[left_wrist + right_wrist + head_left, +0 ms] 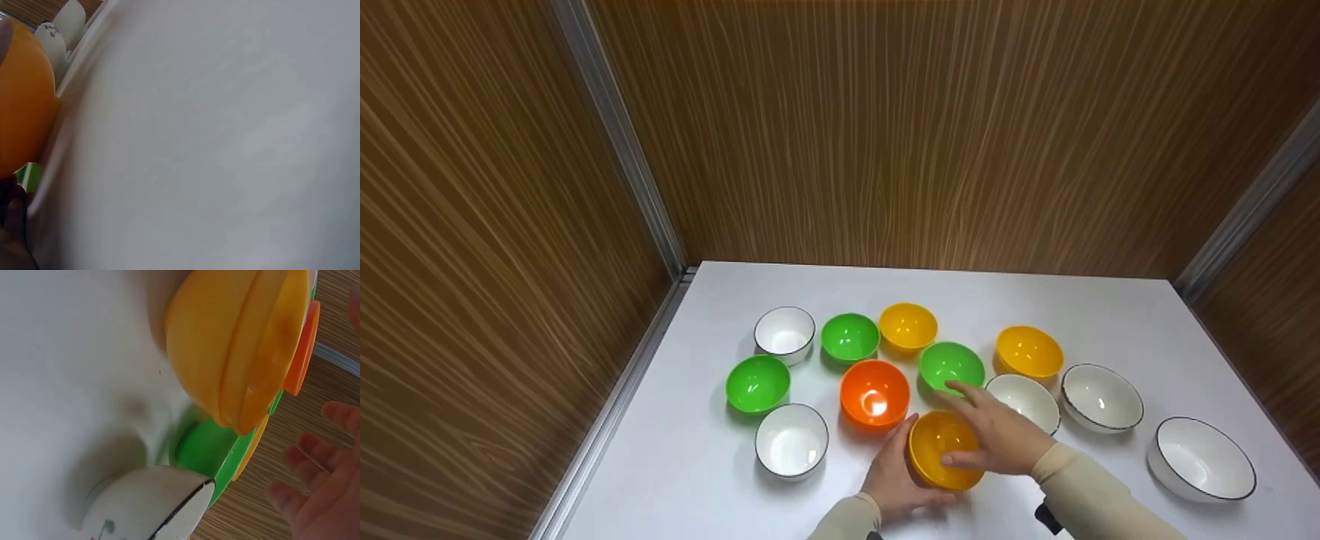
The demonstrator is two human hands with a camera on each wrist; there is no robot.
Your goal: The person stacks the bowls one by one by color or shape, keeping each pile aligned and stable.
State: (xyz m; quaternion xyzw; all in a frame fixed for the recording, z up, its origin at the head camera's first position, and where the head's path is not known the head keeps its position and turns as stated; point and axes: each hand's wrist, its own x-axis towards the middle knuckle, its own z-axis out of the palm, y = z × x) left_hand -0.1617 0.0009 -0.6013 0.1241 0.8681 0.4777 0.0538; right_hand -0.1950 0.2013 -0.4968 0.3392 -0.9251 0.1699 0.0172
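Two nested yellow bowls are at the near middle of the white table; their double rim shows in the right wrist view. My left hand holds the stack from its left and near side, fingers curved against the outer wall. Over the stack's right side is my right hand, its fingers spread and its thumb above the bowl's inside. In the right wrist view, the right hand appears loose and apart from the yellow wall. An orange bowl stands just beyond the left fingertips.
Green bowls and single yellow bowls stand behind the stack. White dark-rimmed bowls are at the left, with several more at the right. Wood-grain panels enclose the table's back and sides.
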